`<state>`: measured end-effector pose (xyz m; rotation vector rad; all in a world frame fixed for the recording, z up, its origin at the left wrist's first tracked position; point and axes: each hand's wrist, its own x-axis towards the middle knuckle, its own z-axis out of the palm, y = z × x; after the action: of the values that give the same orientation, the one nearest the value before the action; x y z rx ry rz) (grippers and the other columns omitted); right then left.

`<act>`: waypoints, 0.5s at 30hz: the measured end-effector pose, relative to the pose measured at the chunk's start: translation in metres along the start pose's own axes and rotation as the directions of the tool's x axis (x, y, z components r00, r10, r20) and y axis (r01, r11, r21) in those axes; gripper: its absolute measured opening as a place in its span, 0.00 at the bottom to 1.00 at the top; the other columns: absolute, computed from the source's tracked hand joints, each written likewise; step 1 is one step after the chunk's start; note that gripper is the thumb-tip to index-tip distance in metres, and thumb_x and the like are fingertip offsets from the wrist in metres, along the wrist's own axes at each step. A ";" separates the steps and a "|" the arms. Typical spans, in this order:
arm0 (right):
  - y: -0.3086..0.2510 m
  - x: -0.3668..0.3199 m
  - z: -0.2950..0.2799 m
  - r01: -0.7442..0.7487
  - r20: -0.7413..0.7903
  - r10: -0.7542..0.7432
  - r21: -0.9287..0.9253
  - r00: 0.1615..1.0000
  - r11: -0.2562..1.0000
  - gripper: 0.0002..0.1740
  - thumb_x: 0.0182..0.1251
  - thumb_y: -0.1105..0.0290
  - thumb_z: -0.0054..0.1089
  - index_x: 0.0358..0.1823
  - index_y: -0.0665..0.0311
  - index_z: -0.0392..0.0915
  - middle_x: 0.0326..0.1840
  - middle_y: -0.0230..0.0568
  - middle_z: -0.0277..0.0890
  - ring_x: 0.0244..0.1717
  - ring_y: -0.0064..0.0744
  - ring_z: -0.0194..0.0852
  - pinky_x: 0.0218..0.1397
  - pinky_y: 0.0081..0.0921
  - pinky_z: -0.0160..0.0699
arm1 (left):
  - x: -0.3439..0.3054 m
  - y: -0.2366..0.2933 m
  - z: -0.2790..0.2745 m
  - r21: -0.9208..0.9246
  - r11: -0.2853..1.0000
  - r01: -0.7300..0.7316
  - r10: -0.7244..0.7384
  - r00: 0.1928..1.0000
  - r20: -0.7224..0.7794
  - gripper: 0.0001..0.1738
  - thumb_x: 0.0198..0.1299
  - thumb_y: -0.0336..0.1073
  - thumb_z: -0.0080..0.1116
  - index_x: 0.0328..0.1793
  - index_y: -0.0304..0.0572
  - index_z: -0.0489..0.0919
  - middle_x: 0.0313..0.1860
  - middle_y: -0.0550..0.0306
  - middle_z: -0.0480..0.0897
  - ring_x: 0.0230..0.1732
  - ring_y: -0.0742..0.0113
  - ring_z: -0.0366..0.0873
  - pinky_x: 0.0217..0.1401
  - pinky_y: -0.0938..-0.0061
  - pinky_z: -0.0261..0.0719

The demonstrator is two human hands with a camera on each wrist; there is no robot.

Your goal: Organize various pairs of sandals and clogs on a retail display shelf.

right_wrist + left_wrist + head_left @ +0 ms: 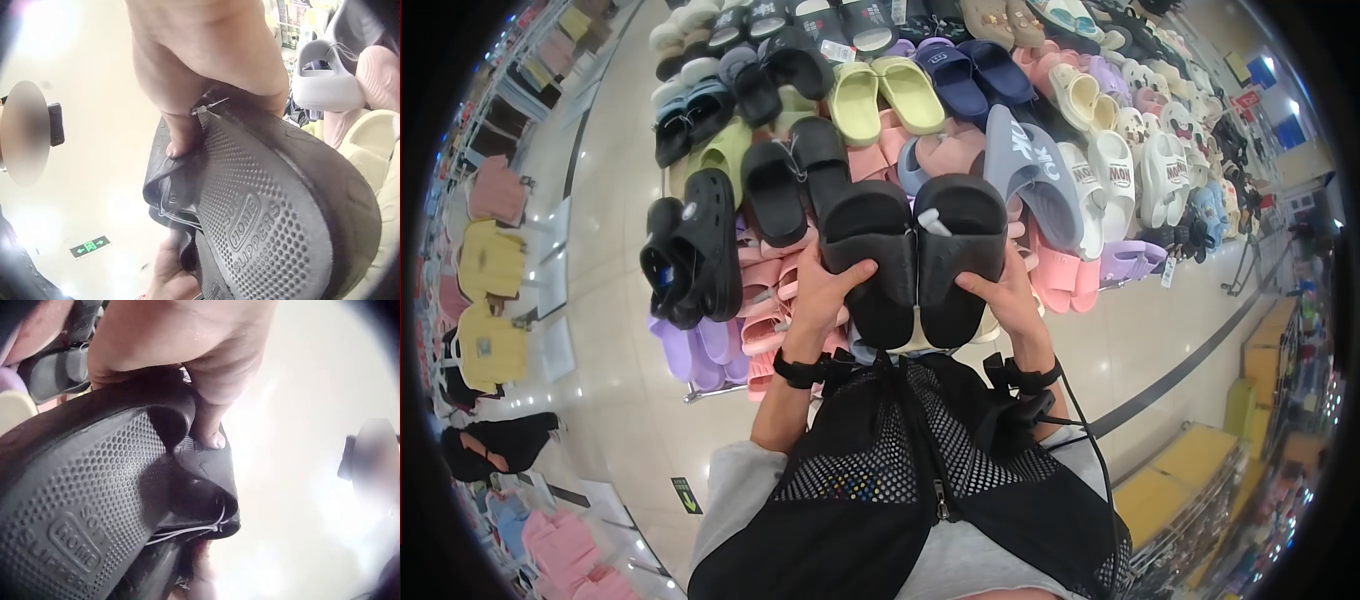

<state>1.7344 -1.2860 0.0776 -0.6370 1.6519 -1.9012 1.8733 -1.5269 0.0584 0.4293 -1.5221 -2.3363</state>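
In the head view, a pair of black slide slippers [890, 265] is held up side by side in front of the display. My left hand [822, 290] grips the left slipper by its outer side, thumb over the strap. On the other side, my right hand [1008, 290] holds the right slipper the same way. A small white tag [933, 222] shows on the right slipper. Both wrist views show dimpled footbeds lettered "HOME SLIPPERS". A thin clear tie [187, 531] links the two slippers. The fingers beneath them are mostly hidden.
Rows of slippers fill the rack ahead, with black slides [775, 190], lime slides [887, 98], grey slides [1035, 180] and white slides [1165, 180] nearby. Clothing racks [490, 280] line the left, and yellow shelving [1180, 480] stands at the right.
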 end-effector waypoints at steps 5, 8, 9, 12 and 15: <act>-0.009 0.004 -0.006 -0.005 0.000 0.005 -0.009 1.000 1.000 0.44 0.59 0.77 0.81 0.76 0.70 0.66 0.66 0.41 0.78 0.67 0.30 0.76 0.73 0.31 0.73 | 0.006 -0.011 0.002 -0.366 0.930 0.040 -0.029 0.999 0.036 0.48 0.59 0.32 0.80 0.82 0.38 0.63 0.71 0.48 0.78 0.69 0.59 0.79 0.72 0.64 0.80; -0.009 0.008 -0.004 0.007 0.019 -0.004 -0.159 1.000 0.987 0.49 0.59 0.76 0.81 0.79 0.69 0.62 0.66 0.41 0.78 0.67 0.33 0.76 0.73 0.32 0.74 | 0.008 -0.040 -0.019 -0.170 0.984 0.060 -0.042 0.994 0.104 0.50 0.63 0.35 0.77 0.85 0.39 0.58 0.73 0.47 0.76 0.70 0.58 0.78 0.72 0.64 0.80; -0.008 0.007 -0.003 0.058 0.055 -0.048 -0.198 0.997 0.978 0.50 0.59 0.75 0.81 0.81 0.69 0.59 0.65 0.42 0.78 0.66 0.34 0.77 0.71 0.33 0.75 | 0.006 -0.037 -0.015 -0.152 0.982 0.109 -0.108 0.994 0.015 0.54 0.63 0.36 0.77 0.88 0.39 0.53 0.78 0.45 0.71 0.75 0.57 0.74 0.77 0.63 0.75; -0.007 0.015 -0.005 -0.193 -0.110 0.208 0.135 0.972 0.972 0.49 0.60 0.75 0.81 0.78 0.71 0.58 0.62 0.49 0.82 0.62 0.34 0.81 0.65 0.29 0.81 | 0.009 -0.032 -0.016 -0.403 0.915 -0.005 0.005 1.000 0.000 0.59 0.58 0.32 0.80 0.89 0.37 0.51 0.80 0.45 0.67 0.78 0.57 0.69 0.81 0.63 0.69; -0.014 0.025 -0.002 -0.134 -0.202 0.191 0.267 0.961 0.954 0.48 0.62 0.72 0.81 0.78 0.72 0.58 0.62 0.52 0.81 0.61 0.34 0.83 0.64 0.29 0.83 | 0.012 -0.021 -0.025 -0.267 0.960 0.091 -0.048 0.986 0.162 0.64 0.56 0.28 0.79 0.90 0.33 0.44 0.81 0.44 0.65 0.80 0.55 0.65 0.83 0.64 0.64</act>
<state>1.7132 -1.2993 0.0914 -0.1805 1.5065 -2.0735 1.8712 -1.5446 0.0281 0.2411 -1.2355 -2.6403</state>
